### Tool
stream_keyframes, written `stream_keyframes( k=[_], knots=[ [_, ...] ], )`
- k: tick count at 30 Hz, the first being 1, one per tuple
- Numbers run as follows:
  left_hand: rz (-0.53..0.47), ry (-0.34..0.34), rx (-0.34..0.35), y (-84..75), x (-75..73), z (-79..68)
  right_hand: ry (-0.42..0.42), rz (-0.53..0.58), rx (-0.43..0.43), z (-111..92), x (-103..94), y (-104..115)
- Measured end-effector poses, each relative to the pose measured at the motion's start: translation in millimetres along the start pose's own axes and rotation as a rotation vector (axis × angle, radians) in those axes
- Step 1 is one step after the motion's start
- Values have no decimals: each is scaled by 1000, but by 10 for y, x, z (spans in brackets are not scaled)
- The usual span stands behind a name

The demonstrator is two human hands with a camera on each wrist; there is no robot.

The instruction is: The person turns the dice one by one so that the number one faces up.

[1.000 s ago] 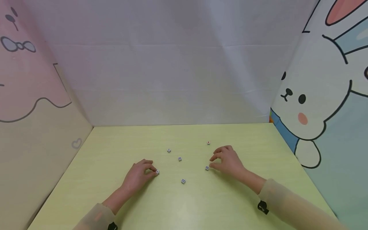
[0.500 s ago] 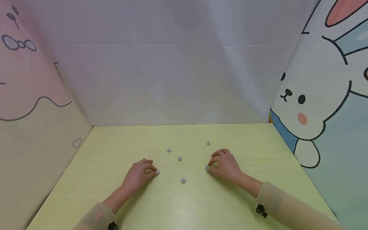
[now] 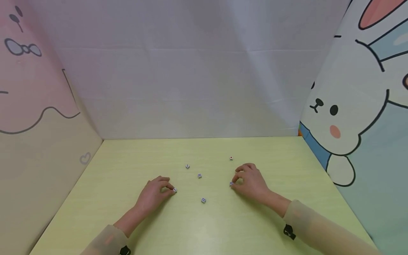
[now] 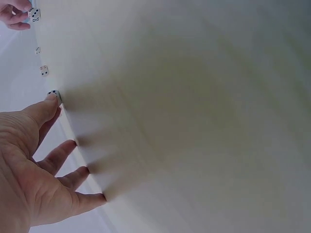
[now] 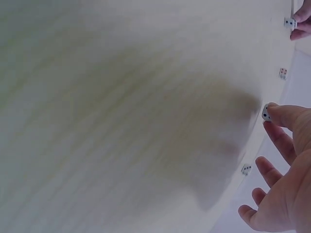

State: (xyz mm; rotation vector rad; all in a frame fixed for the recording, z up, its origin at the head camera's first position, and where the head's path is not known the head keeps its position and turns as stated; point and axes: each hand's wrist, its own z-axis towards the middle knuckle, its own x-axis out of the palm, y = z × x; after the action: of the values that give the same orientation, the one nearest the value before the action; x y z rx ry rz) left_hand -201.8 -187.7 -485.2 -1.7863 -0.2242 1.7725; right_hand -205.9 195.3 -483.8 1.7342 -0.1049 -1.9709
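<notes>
My left hand [image 3: 153,194] pinches a small white die [image 3: 175,190] between thumb and forefinger, low over the table. In the left wrist view this die [image 4: 55,95] sits at the thumb tip, and the other fingertips [image 4: 97,198] reach down to the tabletop. On the right side, my right hand [image 3: 251,181] grips a second die [image 3: 231,183] with thumb and forefinger. That die [image 5: 265,113] shows dark pips in the right wrist view, while the remaining fingers are spread loosely. Between the hands lie a near die [image 3: 203,200] and a farther die [image 3: 199,176].
One more die [image 3: 187,166] lies toward the back left, and another with a red pip [image 3: 231,158] is beyond my right hand. All are on the pale yellow table [image 3: 143,152]. A white back wall [image 3: 191,88] and printed side walls enclose it.
My right hand has closed thumb and forefinger on its die and shifted it slightly right and away from me. The left hand keeps its place with its die.
</notes>
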Motion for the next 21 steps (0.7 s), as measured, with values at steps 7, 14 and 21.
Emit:
stream_keyframes(
  k=[7, 14, 21],
  knots=[
    [14, 0, -7, -28, -39, 13, -15, 34, 49, 42, -112, -156],
    [21, -3, -5, -57, -75, 19, 0, 45, 59, 47, -150, -203],
    [23, -5, -2, -60, -78, 25, 3, 38, 57, 50, -138, -202]
  ],
)
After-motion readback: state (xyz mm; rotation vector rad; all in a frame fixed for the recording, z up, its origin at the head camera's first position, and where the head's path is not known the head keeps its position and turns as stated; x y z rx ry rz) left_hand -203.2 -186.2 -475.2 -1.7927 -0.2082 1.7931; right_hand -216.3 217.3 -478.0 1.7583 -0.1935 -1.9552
